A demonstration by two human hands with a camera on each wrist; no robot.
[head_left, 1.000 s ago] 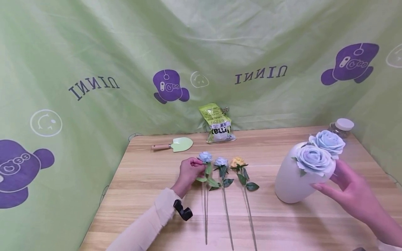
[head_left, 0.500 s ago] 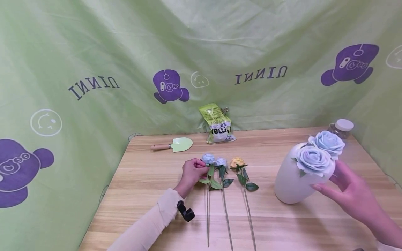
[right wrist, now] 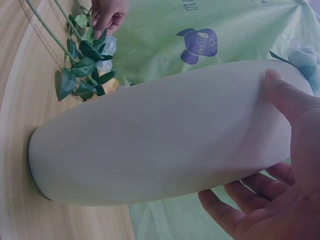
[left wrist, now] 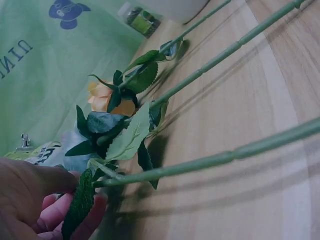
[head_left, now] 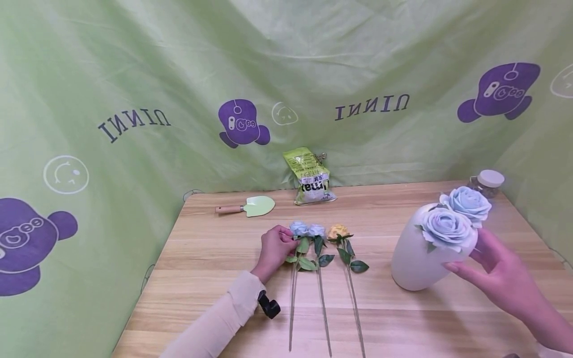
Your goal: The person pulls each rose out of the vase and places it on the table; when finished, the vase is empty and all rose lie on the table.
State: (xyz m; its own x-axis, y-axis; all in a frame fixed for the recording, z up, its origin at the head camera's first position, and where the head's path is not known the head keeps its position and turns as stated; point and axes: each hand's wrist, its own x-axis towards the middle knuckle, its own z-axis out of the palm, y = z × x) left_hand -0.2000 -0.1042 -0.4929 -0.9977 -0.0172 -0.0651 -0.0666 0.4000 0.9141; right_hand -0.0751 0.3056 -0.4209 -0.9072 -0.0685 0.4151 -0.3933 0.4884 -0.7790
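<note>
My left hand (head_left: 274,251) pinches the leftmost light blue rose (head_left: 298,228) just beneath its bloom. In the left wrist view its green stem (left wrist: 210,161) stretches away from the fingers above the wood, its shadow below. Alongside lie a second light blue rose (head_left: 316,230), whose bloom is next to the held one, and a yellow-orange rose (head_left: 337,231). At the right, a tall white vase (head_left: 412,258) stands on the table, with two larger blue roses (head_left: 447,228) at its mouth. My right hand (head_left: 506,273) holds the vase near the top, thumb and fingers on opposite sides.
A wooden table (head_left: 215,293) stands before a green printed curtain (head_left: 179,74). Along its back are a small trowel (head_left: 258,206) with a pale green blade, a green and white bag (head_left: 311,179), and a jar (head_left: 489,182) with a white lid behind the vase.
The left hand has shifted slightly right, bringing the held rose's bloom beside the middle one; its stem's lower end has since swung a little left. Vase and right hand look unchanged.
</note>
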